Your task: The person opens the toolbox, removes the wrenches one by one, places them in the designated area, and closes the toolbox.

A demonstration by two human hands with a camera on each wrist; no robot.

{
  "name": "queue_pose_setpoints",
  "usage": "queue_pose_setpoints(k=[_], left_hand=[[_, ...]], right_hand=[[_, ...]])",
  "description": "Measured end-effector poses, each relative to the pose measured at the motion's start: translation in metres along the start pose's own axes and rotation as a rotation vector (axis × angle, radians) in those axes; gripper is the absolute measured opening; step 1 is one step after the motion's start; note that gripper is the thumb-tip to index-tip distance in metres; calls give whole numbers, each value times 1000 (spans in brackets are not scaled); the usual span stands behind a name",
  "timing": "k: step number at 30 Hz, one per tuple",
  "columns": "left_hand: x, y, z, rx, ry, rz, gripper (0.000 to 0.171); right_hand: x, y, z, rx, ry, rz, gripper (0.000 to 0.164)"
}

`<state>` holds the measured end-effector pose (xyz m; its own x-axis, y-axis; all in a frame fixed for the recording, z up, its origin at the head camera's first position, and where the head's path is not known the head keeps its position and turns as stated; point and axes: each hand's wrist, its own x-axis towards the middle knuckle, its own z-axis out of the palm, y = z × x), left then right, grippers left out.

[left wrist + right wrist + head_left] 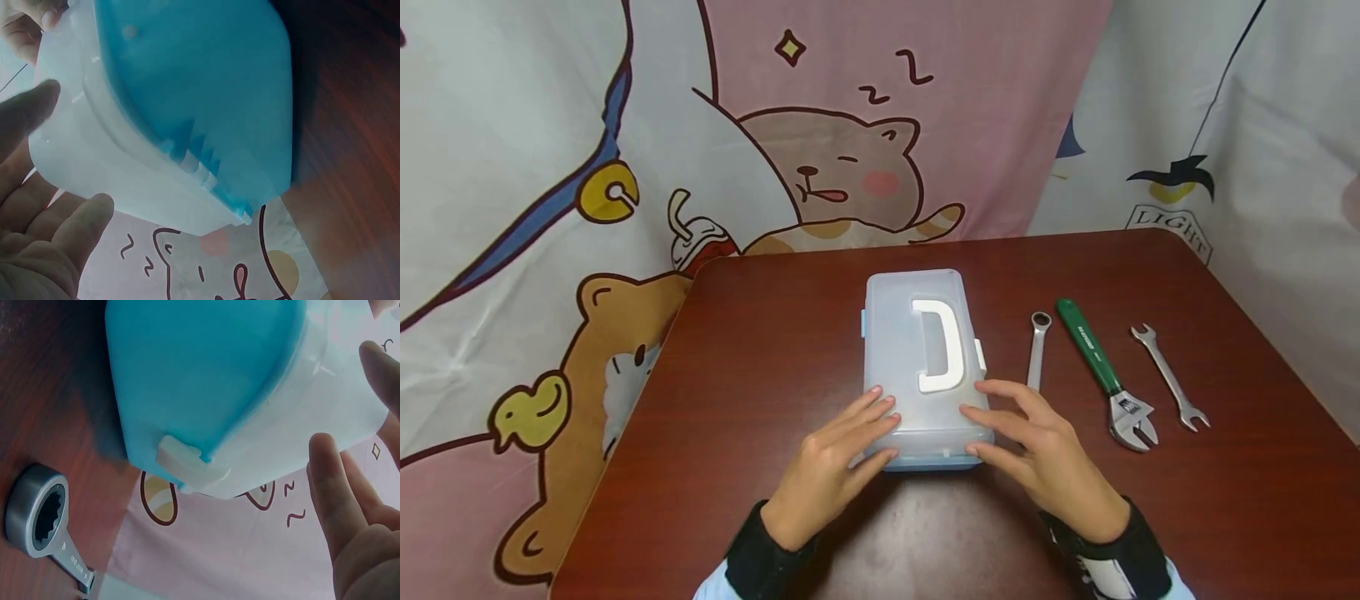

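A plastic storage box [891,358] with a frosted lid, a blue base and a white carry handle [953,350] lies closed on the table. At its near left edge my left hand [835,467] has its fingers extended, fingertips right at the lid. My right hand [1045,458] is spread the same way at the near right edge. Neither hand curls round the box. The right wrist view shows a white latch [184,462] bridging lid and blue base. On the opposite side, the left wrist view shows the hinges [200,172].
Right of the box lie a ring-ended wrench [1037,350], partly hidden behind my right hand, a green-handled adjustable wrench [1093,354] and a small open-ended wrench [1168,375]. The brown table [760,333] meets a cartoon-printed cloth [1000,108] at its back and left.
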<state>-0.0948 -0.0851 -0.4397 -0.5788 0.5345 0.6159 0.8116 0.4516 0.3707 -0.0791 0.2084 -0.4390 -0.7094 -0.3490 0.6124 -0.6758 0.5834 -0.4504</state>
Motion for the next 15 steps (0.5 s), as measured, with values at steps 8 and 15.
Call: queue_pose_setpoints(k=[8,15], left_hand=[[13,-13,4,11,25,-14,44],[28,-32,9,6,24,-38,45]], right_hand=[[12,15,5,14,1,14,56],[27,36,13,45,6,49,52]])
